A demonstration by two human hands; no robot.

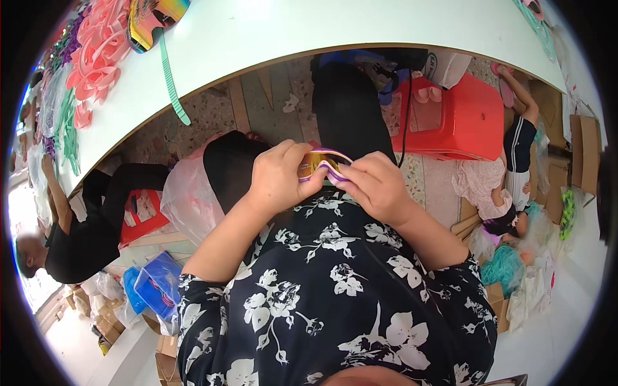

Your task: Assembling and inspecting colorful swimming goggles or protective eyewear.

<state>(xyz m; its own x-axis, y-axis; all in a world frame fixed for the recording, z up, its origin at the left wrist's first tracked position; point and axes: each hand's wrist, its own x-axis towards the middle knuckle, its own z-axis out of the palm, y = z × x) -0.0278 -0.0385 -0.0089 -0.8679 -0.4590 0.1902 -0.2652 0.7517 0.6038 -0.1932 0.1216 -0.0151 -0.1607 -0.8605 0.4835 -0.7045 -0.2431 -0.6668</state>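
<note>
Where the white curved worktable (270, 32) bends toward the picture's left rim, a heap of pink moulded plastic goggle frames (96, 58) lies next to a finished goggle with a mirrored rainbow lens (151, 19) and a green ribbed rubber strap (172, 83) that hangs over the edge; stock is kept at arm's reach. Below the table edge, a translucent plastic bag (187, 196) rests against the lap, probably as a catch bin. At centre, the left hand (277, 177) pinches one end of a small purple-framed goggle with a yellow lens (322, 164), held close to the body above the black floral-print garment (335, 289). The right hand (376, 186) grips the opposite end, fingertips pressing on the frame; this two-point grip steadies the part. Farther right, a red plastic stool (460, 119) stands on the floor.
</note>
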